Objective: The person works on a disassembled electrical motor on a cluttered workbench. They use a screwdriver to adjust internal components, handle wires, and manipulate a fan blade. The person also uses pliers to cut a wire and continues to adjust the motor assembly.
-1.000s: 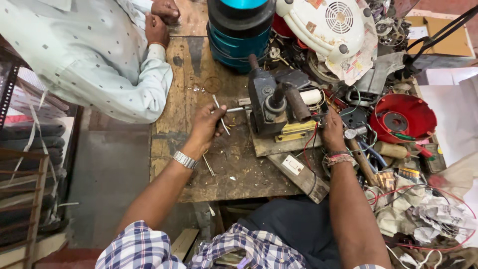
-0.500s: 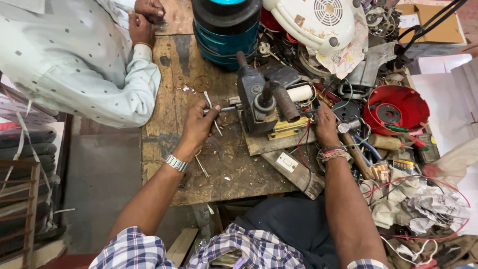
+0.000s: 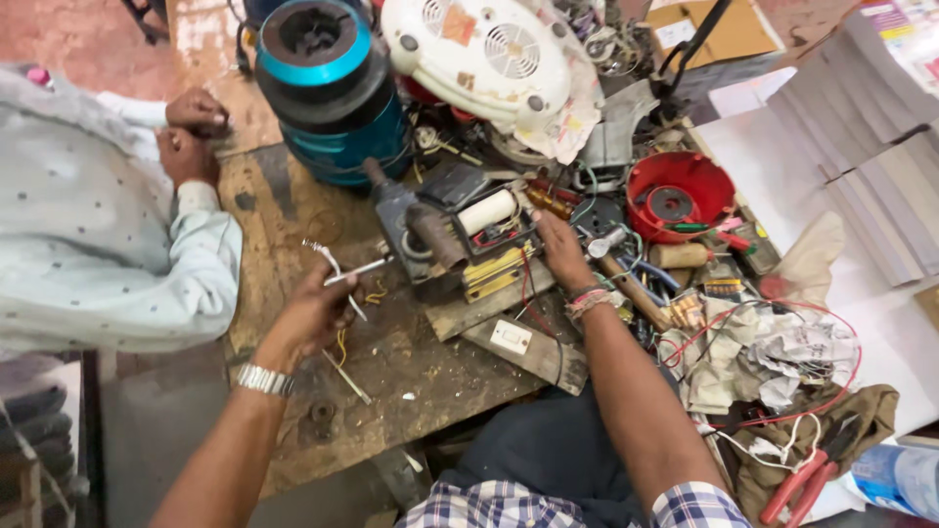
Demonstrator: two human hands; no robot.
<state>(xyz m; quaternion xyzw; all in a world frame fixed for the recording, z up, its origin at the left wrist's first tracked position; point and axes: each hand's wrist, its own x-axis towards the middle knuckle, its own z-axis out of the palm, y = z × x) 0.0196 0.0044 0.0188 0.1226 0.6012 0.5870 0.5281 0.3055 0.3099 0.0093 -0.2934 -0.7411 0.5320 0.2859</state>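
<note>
My left hand (image 3: 318, 313) grips a thin metal rod or wire (image 3: 357, 271) whose tip reaches toward a dark electric motor assembly (image 3: 430, 235) on the worn wooden bench (image 3: 391, 381). A bent white wire (image 3: 328, 257) sticks up past my fingers. My right hand (image 3: 565, 251) rests on the right side of the assembly, next to its yellow block (image 3: 499, 271) and a white cylinder (image 3: 486, 211). A watch is on my left wrist, thread bands on my right.
Another person in a pale shirt (image 3: 108, 244) leans on the bench's left edge. A teal cylindrical appliance (image 3: 328, 88), a white fan housing (image 3: 489, 54), a red round part (image 3: 680, 196), tangled wires and rags (image 3: 773, 352) and red-handled pliers (image 3: 797, 484) crowd the bench.
My left hand has shifted slightly while it keeps hold of the rod. My right hand stays on the assembly. The camera has tilted, showing more of the right side.
</note>
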